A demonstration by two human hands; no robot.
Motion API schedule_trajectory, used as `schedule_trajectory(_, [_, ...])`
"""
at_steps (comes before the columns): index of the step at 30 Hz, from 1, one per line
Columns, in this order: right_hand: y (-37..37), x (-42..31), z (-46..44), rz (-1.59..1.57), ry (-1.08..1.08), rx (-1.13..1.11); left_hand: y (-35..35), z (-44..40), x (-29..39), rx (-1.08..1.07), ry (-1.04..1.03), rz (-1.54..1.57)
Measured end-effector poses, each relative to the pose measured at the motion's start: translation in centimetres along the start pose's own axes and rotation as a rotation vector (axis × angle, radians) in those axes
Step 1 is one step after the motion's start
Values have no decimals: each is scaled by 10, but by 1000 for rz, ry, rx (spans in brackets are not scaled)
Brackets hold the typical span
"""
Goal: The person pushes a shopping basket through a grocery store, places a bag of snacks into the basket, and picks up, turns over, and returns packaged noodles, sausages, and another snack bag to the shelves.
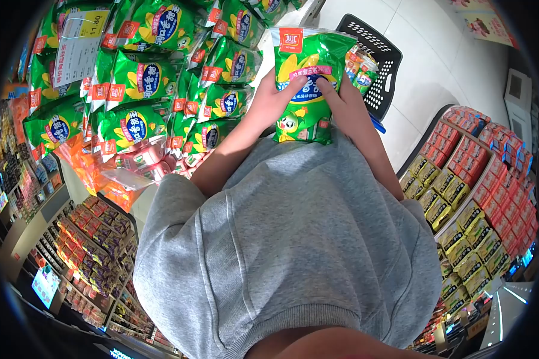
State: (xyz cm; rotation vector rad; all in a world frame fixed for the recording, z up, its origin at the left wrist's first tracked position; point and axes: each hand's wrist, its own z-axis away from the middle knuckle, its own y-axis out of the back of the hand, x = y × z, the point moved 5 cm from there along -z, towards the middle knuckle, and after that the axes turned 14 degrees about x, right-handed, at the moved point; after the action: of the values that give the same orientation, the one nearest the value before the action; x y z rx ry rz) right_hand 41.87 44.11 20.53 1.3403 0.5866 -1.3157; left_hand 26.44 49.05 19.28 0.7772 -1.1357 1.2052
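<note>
A green bag of corn-flavoured sausages (304, 116) is held upright in front of my chest, its printed front facing me. My left hand (276, 99) grips its left side and my right hand (343, 99) the right side, both thumbs lying across the front. The other fingers are hidden behind the bag. Matching green bags (139, 78) are heaped on the display to the left of my left hand. Just beyond my right hand stands a black shopping basket (391, 57) with several colourful packages (360, 69) in it.
A price sign (81, 48) stands over the left-hand pile. Orange packs (93, 170) and pink packs (153, 161) lie below it. Shelves with red boxes (500, 197) and yellow packs (470, 239) line the right, more shelves (96, 239) the lower left. White tile floor (428, 36) surrounds the basket.
</note>
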Motion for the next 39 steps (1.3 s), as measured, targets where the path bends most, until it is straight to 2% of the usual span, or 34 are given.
schedule_trajectory(18, [40,15,-15,50,47,41,-46,-15,-3,-11,7,-71])
schedule_trajectory(27, [68,24,-22,44,17,72,-78,-26,1,-72,-15,-63])
schedule_trajectory(39, [113,44,-23,10,-100,76,-127,-34,-8,-160,92,-69])
